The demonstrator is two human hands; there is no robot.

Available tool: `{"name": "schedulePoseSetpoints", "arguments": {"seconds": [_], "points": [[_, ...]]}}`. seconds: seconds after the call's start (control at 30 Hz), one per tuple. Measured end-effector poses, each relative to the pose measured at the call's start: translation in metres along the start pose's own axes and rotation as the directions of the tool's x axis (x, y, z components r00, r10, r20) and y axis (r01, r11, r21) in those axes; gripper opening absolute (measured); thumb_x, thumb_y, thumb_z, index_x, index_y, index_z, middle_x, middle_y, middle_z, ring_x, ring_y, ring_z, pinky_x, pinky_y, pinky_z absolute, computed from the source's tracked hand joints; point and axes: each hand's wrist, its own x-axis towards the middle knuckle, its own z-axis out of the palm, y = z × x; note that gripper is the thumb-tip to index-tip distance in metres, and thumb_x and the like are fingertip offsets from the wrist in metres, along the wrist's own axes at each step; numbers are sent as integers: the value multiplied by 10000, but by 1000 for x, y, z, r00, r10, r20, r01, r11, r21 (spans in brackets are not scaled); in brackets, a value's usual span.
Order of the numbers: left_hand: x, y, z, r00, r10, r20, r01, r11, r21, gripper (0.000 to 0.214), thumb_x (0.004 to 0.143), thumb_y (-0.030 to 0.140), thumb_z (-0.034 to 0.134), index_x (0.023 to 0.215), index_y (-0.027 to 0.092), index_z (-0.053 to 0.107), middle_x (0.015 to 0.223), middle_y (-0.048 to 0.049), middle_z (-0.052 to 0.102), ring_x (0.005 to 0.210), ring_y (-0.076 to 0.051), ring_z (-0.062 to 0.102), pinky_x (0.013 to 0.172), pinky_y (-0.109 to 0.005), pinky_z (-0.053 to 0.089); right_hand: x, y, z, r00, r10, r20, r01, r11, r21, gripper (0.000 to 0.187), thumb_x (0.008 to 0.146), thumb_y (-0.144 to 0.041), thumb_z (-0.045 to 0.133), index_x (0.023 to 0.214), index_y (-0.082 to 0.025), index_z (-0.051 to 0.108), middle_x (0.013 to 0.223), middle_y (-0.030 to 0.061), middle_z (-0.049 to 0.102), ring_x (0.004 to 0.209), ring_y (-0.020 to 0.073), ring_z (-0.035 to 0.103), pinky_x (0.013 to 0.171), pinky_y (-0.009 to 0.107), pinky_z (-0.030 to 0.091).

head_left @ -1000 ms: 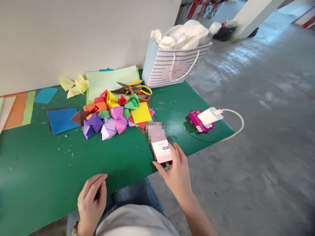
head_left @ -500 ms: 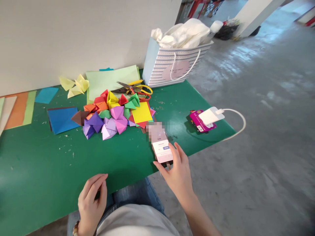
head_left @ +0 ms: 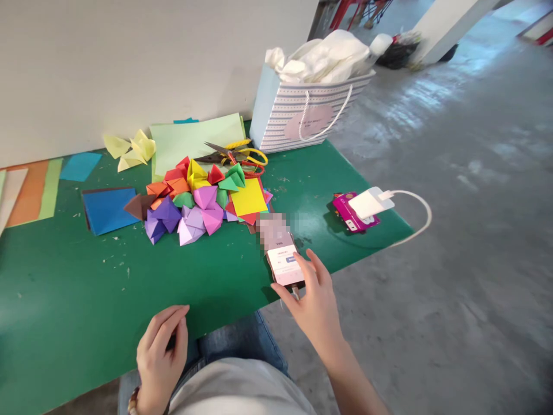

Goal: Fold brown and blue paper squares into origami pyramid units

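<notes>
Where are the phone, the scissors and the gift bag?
Phone (head_left: 280,262): head view, on the screen.
Scissors (head_left: 216,154): head view, on the blades.
Gift bag (head_left: 294,109): head view, on the striped front.

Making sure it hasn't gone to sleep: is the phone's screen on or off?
On: the phone's screen is lit, showing a white dialog box.

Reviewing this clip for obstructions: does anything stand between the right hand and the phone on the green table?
Nothing visible does: the right hand is at the lower end of the phone, with no object between them.
</notes>
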Motion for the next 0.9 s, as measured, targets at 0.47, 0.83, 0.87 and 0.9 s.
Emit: {"name": "schedulePoseSetpoints", "arguments": {"seconds": [0.47,0.83,0.87,0.9], "points": [[-2,-1,1,1000,14,-10,-14,1000,-10,326,816,-47,599,1054,168,662,975,-59,673,872,-145,644,815,-264,522,4,6,-3,999,41,-31,-39,997,63,522,893,-474,563,1345,-234,458,1390,169,465,1258,331,494,900,492,532],[-2,0,1,1000,26,-6,-26,1000,-5,336,813,-53,597,1058,167,659,967,-59,677,866,-145,647,811,-266,525,2,8,-7,999,-34,6,34,999,37,574,858,-528,601,1327,-227,466,1375,184,468,1224,337,513,873,484,539],[-1,0,1,1000,27,-5,-27,1000,-3,333,814,-52,596,1056,169,658,965,-58,678,863,-145,648,808,-266,526,2,7,-7,999,-40,7,40,999,32,579,852,-536,606,1321,-226,470,1378,189,459,1209,336,521,867,485,540],[-1,0,1,1000,29,-4,-29,1000,0,329,816,-50,594,1053,168,658,962,-58,678,860,-145,648,807,-266,527,2,6,-7,999,-48,6,48,998,28,570,851,-540,607,1309,-226,479,1378,192,454,1187,332,535,858,484,541]]}}
